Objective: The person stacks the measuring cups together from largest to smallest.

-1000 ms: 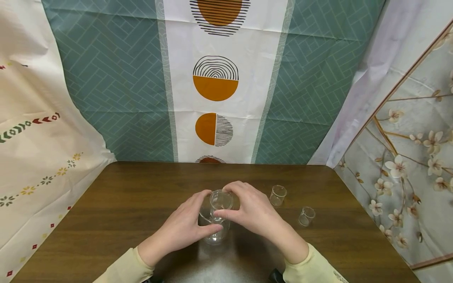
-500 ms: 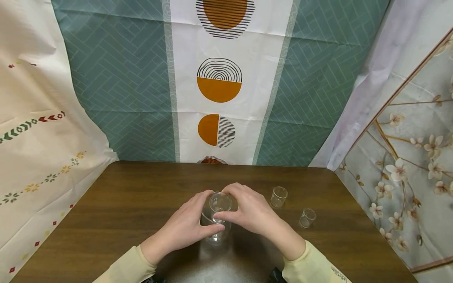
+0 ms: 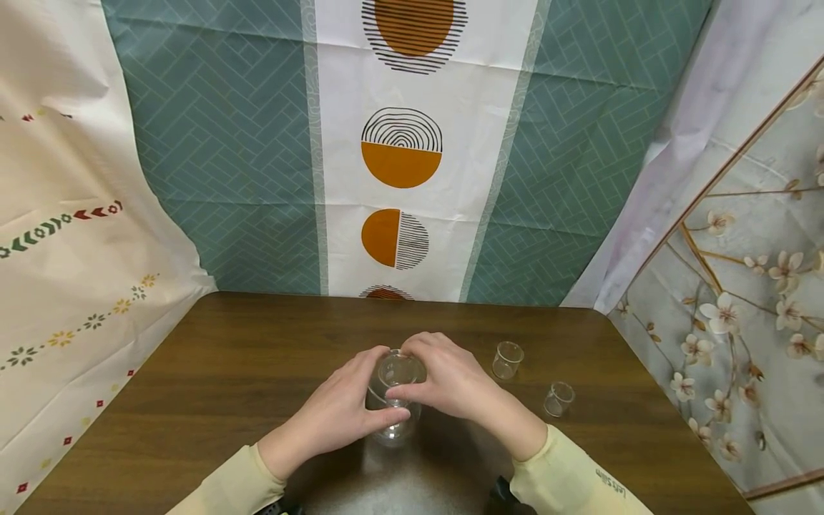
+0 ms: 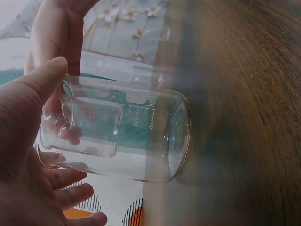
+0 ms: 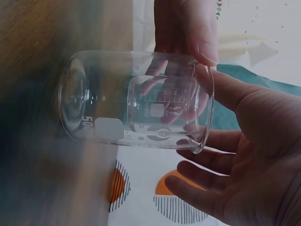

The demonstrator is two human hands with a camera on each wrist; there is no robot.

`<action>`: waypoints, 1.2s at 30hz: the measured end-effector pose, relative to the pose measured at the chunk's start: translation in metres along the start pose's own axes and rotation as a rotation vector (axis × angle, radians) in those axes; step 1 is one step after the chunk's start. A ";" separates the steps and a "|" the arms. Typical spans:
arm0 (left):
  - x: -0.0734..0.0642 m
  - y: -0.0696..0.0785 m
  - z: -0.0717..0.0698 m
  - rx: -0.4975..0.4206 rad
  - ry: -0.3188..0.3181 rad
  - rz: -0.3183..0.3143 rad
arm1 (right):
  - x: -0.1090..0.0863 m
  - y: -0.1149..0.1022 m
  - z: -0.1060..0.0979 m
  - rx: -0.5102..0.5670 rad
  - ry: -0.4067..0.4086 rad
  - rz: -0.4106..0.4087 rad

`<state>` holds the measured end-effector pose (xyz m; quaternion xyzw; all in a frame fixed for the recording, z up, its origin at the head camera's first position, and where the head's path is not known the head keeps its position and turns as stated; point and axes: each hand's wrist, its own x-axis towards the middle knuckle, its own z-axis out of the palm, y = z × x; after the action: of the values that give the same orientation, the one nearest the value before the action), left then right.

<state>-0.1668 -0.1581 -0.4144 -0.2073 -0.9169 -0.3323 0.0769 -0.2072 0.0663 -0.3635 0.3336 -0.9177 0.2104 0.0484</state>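
Note:
A large glass beaker [image 3: 389,432] stands upright on the table, with white markings reading 500 in the right wrist view. My left hand [image 3: 337,404] holds it near its rim, thumb on the near side and fingers around the far side. Within the large beaker is a smaller glass beaker [image 5: 162,110], its base well above the bigger one's bottom in both wrist views. My right hand [image 3: 453,379] pinches the small beaker near the top between thumb and fingers. Clear glass makes the exact finger contacts hard to see.
Two more small glass beakers stand on the wooden table [image 3: 270,343] to the right: one farther back [image 3: 507,360], a smaller one [image 3: 558,399] nearer and farther right. A patterned cloth [image 3: 412,250] hangs behind the table's back edge, with other cloths at both sides.
The small beaker has shifted slightly left and down with my right hand. My left hand keeps its hold on the large beaker. The head view has turned a little.

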 end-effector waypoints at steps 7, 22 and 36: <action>-0.001 0.001 -0.002 -0.001 -0.005 -0.029 | 0.007 -0.004 -0.004 -0.034 -0.043 -0.008; 0.001 -0.001 -0.001 -0.006 -0.006 0.001 | 0.018 -0.006 -0.006 -0.069 -0.170 -0.041; -0.002 0.000 -0.001 -0.025 -0.010 -0.030 | 0.027 -0.012 -0.011 -0.136 -0.259 -0.039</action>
<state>-0.1647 -0.1593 -0.4139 -0.1963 -0.9160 -0.3438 0.0645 -0.2211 0.0472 -0.3433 0.3716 -0.9218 0.1017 -0.0440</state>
